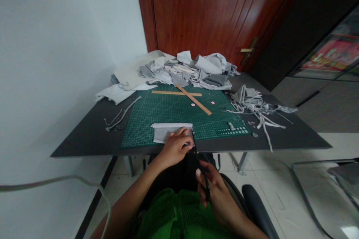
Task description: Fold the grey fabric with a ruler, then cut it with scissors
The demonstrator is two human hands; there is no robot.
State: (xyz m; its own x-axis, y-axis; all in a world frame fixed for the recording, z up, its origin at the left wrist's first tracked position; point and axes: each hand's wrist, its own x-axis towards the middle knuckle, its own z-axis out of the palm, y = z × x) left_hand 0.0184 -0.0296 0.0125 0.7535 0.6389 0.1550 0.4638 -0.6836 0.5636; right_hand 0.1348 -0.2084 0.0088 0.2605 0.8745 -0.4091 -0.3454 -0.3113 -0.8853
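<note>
A small piece of grey fabric (161,134) with a paler folded strip along its far edge lies at the front of the green cutting mat (168,110). My left hand (176,145) rests on the right part of this fabric, fingers spread over it and pressing it down. Black scissors (206,185) are in my right hand (214,186), below the table's front edge, fingers wrapped round the handles. Their blades point up and away, along the right edge of the fabric beside my left fingertips. How far the blades are parted I cannot tell.
Two wooden rulers (193,99) cross on the mat, with two small pink pieces (193,104) nearby. Fabric scraps (213,65) are heaped at the back. Cut strips (249,99) lie on the right and a few cords (127,112) on the left. A chair armrest (256,207) stands beside me.
</note>
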